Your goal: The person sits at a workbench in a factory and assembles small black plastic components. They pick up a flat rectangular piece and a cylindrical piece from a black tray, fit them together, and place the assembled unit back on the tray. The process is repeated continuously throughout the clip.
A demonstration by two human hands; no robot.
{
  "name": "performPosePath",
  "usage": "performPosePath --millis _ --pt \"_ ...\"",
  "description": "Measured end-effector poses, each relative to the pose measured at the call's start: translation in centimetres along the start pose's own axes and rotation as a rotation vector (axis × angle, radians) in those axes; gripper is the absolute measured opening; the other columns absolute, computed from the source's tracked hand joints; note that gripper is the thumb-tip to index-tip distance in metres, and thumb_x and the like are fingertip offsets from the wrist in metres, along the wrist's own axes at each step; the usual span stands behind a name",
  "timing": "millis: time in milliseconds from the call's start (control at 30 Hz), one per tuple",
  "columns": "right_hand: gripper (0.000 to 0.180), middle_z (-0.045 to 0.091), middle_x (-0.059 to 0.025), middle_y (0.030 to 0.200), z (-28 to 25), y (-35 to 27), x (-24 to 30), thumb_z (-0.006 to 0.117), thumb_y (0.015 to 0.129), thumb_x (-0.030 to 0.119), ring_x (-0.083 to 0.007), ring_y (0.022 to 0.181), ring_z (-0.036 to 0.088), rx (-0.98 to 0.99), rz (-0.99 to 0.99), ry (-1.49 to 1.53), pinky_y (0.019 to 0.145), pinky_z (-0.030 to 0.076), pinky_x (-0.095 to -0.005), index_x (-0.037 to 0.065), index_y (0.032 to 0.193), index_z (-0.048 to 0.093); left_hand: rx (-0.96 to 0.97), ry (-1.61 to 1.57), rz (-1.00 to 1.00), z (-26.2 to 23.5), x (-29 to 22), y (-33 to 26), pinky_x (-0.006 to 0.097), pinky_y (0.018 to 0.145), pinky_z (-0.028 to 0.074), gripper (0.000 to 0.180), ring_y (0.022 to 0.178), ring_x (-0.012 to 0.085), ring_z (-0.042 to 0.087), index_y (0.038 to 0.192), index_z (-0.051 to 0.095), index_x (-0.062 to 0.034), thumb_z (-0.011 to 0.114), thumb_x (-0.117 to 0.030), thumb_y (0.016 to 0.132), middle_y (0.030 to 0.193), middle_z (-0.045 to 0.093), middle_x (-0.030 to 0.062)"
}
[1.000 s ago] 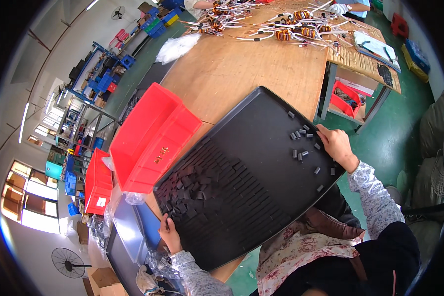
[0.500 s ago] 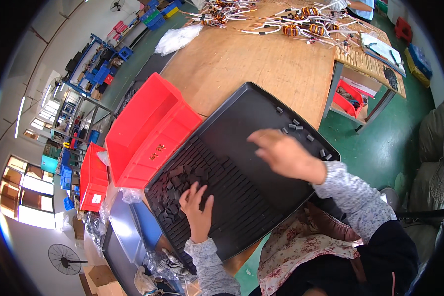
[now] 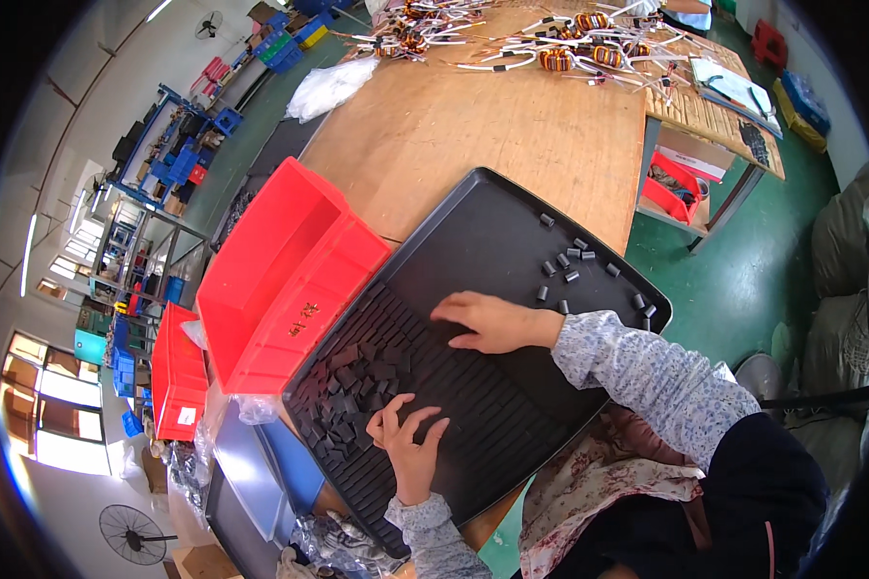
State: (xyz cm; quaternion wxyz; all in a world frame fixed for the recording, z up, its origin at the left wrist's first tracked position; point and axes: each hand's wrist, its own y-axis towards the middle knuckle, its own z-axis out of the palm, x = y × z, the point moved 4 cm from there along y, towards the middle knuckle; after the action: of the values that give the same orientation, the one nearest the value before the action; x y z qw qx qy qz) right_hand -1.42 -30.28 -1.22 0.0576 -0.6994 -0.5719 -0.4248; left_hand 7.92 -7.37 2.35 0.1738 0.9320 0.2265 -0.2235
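Observation:
A large black tray (image 3: 480,181) lies at a slant in front of me. Short black pieces in tight rows (image 3: 483,415) cover much of its floor, and a loose pile of black pieces (image 3: 362,381) sits at the left. My left hand (image 3: 412,454) is by the lower edge of this pile, its fingers bent and spread, with nothing visible between them. Over the upper end of the rows is my right hand (image 3: 497,323), fingers stretched to the left and thumb apart. Several short dark tubes (image 3: 563,261) lie scattered along the tray's right side.
A red bin (image 3: 294,280) adjoins the tray's left edge, with another red bin (image 3: 179,372) farther left. Wound coils with white leads (image 3: 589,43) lie across the far end of the wooden table (image 3: 473,116). Past them, a person's arm (image 3: 687,6) shows at the top.
My right hand has moved left and down, from the tray's bare part to the rows. More loose tubes show on the right. My left hand has shifted slightly, its fingers still spread.

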Motion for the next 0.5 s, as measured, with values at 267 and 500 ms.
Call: performPosePath --millis 267,500 --pt "0.033 0.067 -0.0115 0.107 -11.2 -4.1 -3.3 0.077 0.078 0.030 -0.0279 0.106 0.064 0.113 0.783 -0.696 0.081 0.055 -0.0390 0.007 0.099 0.067 0.015 0.061 0.059 -1.8 -0.8 -0.6 0.042 0.099 0.031 0.028 0.114 0.0277 0.039 0.075 0.070 -0.0121 0.088 -0.023 0.058 0.114 0.057 -0.0003" --pt "0.020 0.065 -0.0132 0.094 -5.6 -0.9 -1.6 0.074 0.075 0.008 -0.0358 0.095 0.063 0.181 0.366 -0.238 0.078 0.050 -0.0445 0.006 0.090 0.060 0.218 -0.680 -0.232 1.7 -1.4 4.4 0.025 0.063 0.046 0.016 0.067 0.0100 0.053 0.079 0.058 -0.0042 0.073 -0.007 0.083 0.086 0.062 0.0068"
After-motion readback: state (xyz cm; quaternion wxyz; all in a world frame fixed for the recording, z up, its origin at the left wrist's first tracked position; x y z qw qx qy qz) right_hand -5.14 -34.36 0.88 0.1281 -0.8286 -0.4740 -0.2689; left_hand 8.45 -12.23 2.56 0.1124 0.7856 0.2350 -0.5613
